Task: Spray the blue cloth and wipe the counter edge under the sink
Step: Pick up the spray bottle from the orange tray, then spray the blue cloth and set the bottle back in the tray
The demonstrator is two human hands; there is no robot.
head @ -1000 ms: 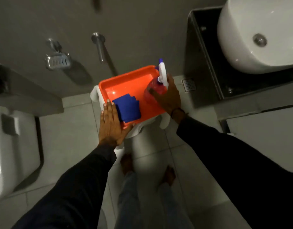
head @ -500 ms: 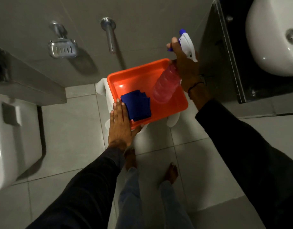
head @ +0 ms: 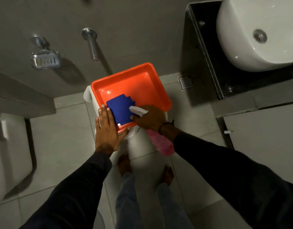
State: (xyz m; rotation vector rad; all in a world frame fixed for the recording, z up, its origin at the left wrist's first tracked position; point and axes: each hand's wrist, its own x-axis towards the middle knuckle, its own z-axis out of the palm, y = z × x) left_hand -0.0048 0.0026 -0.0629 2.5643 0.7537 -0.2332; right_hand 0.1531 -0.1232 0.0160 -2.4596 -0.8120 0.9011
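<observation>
A folded blue cloth [head: 120, 109] lies in the near left corner of an orange tray [head: 139, 83], which rests on a white stool [head: 139, 142]. My left hand [head: 107, 129] lies flat on the tray's near left rim, fingers beside the cloth. My right hand [head: 150, 119] grips a pink spray bottle [head: 160, 142] by its neck, with the white nozzle [head: 137, 110] pointing at the cloth from just above it. At the upper right a white sink [head: 261, 33] stands on a black counter [head: 208, 52].
A white toilet [head: 8, 154] is at the left edge. On the grey wall hang a metal soap dish [head: 45, 60] and a metal tap [head: 91, 43]. A floor drain [head: 185, 82] lies beside the counter. My bare feet [head: 169, 176] stand on grey tiles.
My right hand has swung the spray bottle down from above the tray's far right corner, turning it so the nozzle faces the cloth. The left hand has stayed on the tray rim.
</observation>
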